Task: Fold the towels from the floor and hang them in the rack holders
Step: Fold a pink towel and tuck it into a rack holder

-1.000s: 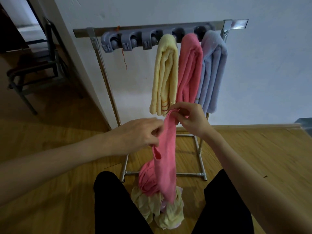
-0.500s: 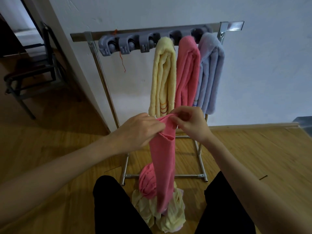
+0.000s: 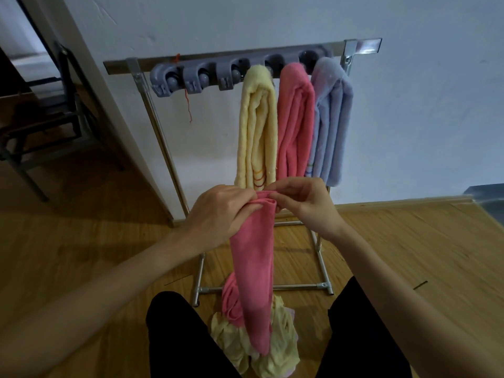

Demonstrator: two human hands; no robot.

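A pink towel (image 3: pixel 253 257) hangs lengthwise from my two hands in front of the rack. My left hand (image 3: pixel 218 211) grips its top edge from the left, and my right hand (image 3: pixel 305 203) pinches the same edge from the right. Its lower end drapes onto a crumpled pale yellow towel (image 3: pixel 275 347) on the floor between my knees. The metal rack (image 3: pixel 163 137) carries a grey strip of holders (image 3: pixel 191 77). Folded yellow (image 3: pixel 256 126), pink (image 3: pixel 294 118) and lilac (image 3: pixel 331 121) towels hang from the right-hand holders. The three left holders hold nothing.
A white wall stands right behind the rack. A dark metal chair (image 3: pixel 41 124) sits at the left beyond a wall corner. A grey object (image 3: pixel 488 203) lies at the right edge. Wooden floor spreads on both sides of my black-clad legs (image 3: pixel 180 339).
My hands have drawn closer together at the towel's top edge, gathering it into a narrower fold. The towel now hangs straighter and longer below them.
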